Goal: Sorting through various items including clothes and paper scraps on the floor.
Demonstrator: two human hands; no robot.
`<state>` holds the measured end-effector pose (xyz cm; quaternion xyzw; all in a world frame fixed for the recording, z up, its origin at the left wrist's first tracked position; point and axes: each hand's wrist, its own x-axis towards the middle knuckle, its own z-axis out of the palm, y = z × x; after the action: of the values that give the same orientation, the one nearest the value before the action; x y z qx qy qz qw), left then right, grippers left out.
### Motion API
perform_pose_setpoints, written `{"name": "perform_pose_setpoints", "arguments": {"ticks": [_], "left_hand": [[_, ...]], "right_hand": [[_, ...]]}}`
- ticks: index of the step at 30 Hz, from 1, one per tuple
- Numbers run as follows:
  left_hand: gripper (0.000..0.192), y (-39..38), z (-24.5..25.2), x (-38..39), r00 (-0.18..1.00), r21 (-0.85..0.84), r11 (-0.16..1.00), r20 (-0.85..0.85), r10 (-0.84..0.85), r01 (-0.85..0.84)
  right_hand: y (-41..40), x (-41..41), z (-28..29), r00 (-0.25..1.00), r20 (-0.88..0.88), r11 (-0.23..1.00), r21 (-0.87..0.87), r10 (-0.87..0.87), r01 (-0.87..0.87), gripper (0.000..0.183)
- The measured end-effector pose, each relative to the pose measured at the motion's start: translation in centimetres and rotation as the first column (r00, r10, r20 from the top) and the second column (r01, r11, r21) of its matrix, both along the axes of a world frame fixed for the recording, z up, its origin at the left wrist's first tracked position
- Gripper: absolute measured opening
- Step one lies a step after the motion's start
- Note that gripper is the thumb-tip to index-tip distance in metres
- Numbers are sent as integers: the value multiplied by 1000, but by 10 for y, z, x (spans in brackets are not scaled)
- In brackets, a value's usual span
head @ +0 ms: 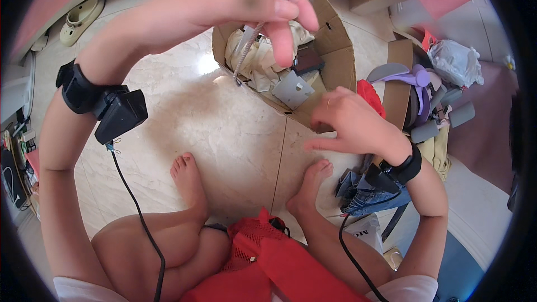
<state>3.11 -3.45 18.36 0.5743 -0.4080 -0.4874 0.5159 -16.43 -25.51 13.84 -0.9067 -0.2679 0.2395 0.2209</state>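
Observation:
My left hand [251,10] is raised over the far side of a brown cardboard box [342,67], with a silver-grey twisted cord handle [247,48] hooked in its fingers. One end of the cord runs down to the box's left wall. Inside the box lie cream cloth [262,61], a dark brown case [308,62] and a flat grey piece [293,89]. At the near right rim is my right hand [352,123], slightly blurred, thumb spread from the fingers. Whether it touches the rim is unclear. Red cloth with a mesh part [256,256] lies over my lap.
To the right, another cardboard box [396,79] holds a purple and grey device [415,77]. A translucent plastic bag [455,61] is behind it. Folded jeans [373,201] lie by my right foot. A beige clog [82,19] sits at the far left. Cables hang from both wrist devices.

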Motion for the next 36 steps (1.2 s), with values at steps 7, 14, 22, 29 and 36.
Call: {"name": "perform_pose_setpoints", "arguments": {"ticks": [7,14,22,29,36], "left_hand": [[25,3,21,6,922,-56,985,-346,-171,162],[28,7,2,19,985,-197,977,-133,-112,85],[30,69,-61,44,790,179,842,487,373,-508],[36,62,-67,56,821,232,858,480,308,-458],[38,54,-69,58,839,126,877,382,388,-463]], "right_hand": [[0,64,-10,731,139,743,181,-668,645,50],[-10,102,-65,837,145,832,-109,-528,544,42],[-27,30,-7,718,237,755,161,-655,636,25],[-31,0,4,739,355,785,-23,-573,620,32],[-20,4,-1,719,396,811,140,-571,568,16]]}}
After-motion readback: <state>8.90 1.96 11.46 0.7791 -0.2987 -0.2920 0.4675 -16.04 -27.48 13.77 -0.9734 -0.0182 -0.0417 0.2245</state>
